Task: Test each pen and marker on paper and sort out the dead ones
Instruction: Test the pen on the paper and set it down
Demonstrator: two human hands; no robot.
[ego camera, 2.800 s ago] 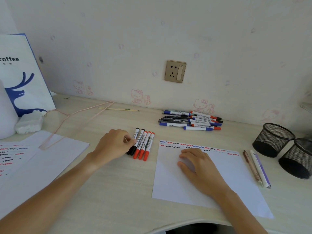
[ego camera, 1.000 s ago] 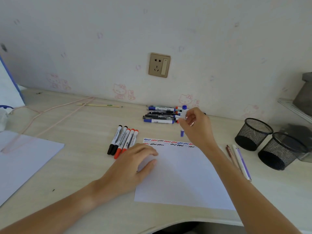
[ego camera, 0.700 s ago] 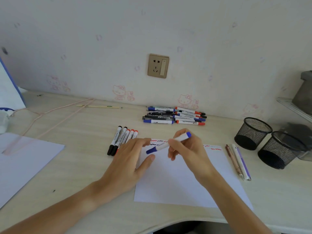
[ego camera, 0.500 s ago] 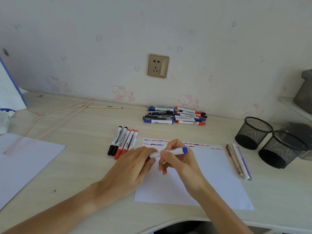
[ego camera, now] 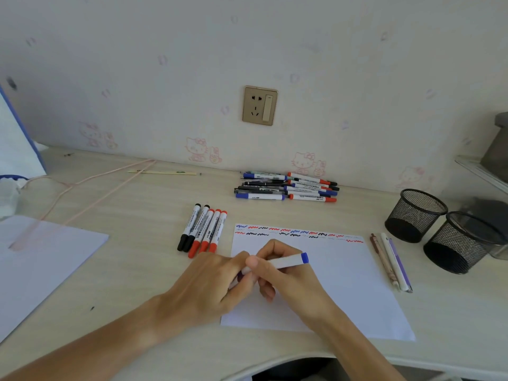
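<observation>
1. Marker (ego camera: 288, 262) with a white barrel and blue end lies level above the paper (ego camera: 343, 284), held between both hands.
2. Right hand (ego camera: 286, 281) pinches the barrel with curled fingers and thumb.
3. Left hand (ego camera: 214, 284) grips the other end, where a dark blue cap shows between its fingers.
4. Paper lies on the desk (ego camera: 137, 270), with red, blue and black squiggles along its far edge.
5. Five markers (ego camera: 203, 229), two black and three red, lie side by side just left of the paper.
6. Pile of pens (ego camera: 286, 187) sits by the wall.
7. Three pens (ego camera: 390, 261) lie right of the paper, near two mesh cups (ego camera: 439, 229).
</observation>
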